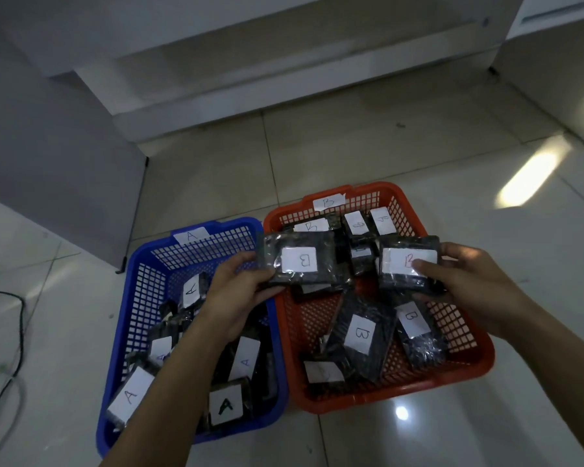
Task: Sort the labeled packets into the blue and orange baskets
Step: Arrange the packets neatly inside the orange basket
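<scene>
My left hand grips a black packet with a white "B" label, held above the left rim of the orange basket. My right hand pinches a second black "B" packet over the same basket's right half. Several "B" packets lie inside the orange basket, which carries a "B" tag on its far rim. The blue basket to the left holds several "A" packets and bears an "A" tag.
Both baskets sit side by side on a glossy tiled floor. A grey panel stands at the left and white furniture runs along the back. A black cable curls on the floor at far left.
</scene>
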`<state>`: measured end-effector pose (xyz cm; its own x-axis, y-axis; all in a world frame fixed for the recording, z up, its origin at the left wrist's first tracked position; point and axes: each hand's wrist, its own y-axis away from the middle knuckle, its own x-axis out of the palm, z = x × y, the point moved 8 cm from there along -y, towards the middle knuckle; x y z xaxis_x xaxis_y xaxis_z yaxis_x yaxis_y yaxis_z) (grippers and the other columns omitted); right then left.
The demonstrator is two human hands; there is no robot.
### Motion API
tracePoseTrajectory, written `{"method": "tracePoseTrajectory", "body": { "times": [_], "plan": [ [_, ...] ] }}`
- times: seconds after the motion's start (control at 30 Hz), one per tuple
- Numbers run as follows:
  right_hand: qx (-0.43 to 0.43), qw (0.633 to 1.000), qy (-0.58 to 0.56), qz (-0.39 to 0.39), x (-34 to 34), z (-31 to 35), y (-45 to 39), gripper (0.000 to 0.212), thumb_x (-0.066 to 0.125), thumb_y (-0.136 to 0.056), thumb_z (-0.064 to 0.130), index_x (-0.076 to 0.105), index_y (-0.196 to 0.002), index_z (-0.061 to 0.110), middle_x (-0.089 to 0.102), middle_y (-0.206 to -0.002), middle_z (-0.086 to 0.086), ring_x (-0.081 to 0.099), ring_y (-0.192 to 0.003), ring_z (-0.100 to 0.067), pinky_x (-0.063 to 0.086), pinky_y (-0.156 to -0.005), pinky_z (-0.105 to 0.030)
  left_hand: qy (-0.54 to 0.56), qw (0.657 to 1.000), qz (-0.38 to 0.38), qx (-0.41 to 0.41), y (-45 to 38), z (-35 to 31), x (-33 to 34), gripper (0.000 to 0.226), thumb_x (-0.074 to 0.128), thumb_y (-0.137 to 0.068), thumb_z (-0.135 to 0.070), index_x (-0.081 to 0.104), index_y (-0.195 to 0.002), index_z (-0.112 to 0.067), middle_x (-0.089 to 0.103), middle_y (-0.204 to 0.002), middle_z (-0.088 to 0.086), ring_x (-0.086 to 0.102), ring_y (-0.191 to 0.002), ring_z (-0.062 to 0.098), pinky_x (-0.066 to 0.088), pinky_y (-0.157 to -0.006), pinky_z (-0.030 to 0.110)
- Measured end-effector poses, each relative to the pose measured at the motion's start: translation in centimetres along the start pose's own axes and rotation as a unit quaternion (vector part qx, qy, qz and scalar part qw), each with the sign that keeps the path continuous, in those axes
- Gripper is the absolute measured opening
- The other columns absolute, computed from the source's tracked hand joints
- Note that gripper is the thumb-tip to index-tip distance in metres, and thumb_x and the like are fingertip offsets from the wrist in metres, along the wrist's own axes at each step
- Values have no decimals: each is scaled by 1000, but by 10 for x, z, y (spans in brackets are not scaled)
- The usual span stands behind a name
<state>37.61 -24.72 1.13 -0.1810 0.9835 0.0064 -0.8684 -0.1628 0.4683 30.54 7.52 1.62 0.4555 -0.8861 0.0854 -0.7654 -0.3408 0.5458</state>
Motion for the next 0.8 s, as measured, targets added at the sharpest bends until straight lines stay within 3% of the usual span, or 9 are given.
{"method": "tracePoseTrajectory", "body": {
  "times": [0.1,0.3,0.4,0.5,0.63,0.8],
  "plan": [
    [-8,1000,2,-3,6,1,-1,20,61,-96,4,64,-114,11,73,-107,-10,75,-92,-25,63,-60,-26,49,998,-15,30,0,-13,-7,27,60,-94,-2,64,-120,-6,74,-113,14,71,-104,29,62,-82,39],
    [4,999,-33,-2,14,-4,-5,24,60,-98,4,65,-120,12,75,-106,-7,75,-95,-26,65,-67,-33,95,994,-50,29,-11,-28,-10,18,61,-98,-23,67,-111,-13,76,-108,8,70,-104,28,59,-78,43],
    [3,999,-38,-3,13,-8,-4,21,62,-96,3,66,-113,14,78,-97,-5,78,-86,-23,65,-64,-32,83,994,-66,-5,-15,-27,-6,20,66,-95,-28,69,-104,-11,78,-92,7,73,-91,26,60,-68,38],
    [-2,999,-39,-9,9,-10,-5,25,65,-93,2,65,-117,8,79,-96,-6,78,-88,-23,65,-63,-32,50,997,-19,-52,-15,-23,6,25,70,-91,-22,70,-109,-5,77,-97,14,75,-77,24,61,-61,33],
    [-6,1000,-25,-12,2,-9,-3,27,67,-92,3,66,-119,7,77,-103,-11,77,-89,-25,65,-65,-33,21,997,60,-42,-14,-26,21,28,70,-85,-4,70,-114,-5,75,-109,17,74,-92,26,60,-73,35],
    [-31,999,-25,-27,-13,-1,3,26,64,-94,3,68,-119,10,78,-103,-12,77,-92,-25,65,-70,-34,-66,993,94,-8,-15,-26,40,24,70,-87,-5,73,-111,-9,76,-106,15,74,-93,26,61,-80,38]
  ]
}}
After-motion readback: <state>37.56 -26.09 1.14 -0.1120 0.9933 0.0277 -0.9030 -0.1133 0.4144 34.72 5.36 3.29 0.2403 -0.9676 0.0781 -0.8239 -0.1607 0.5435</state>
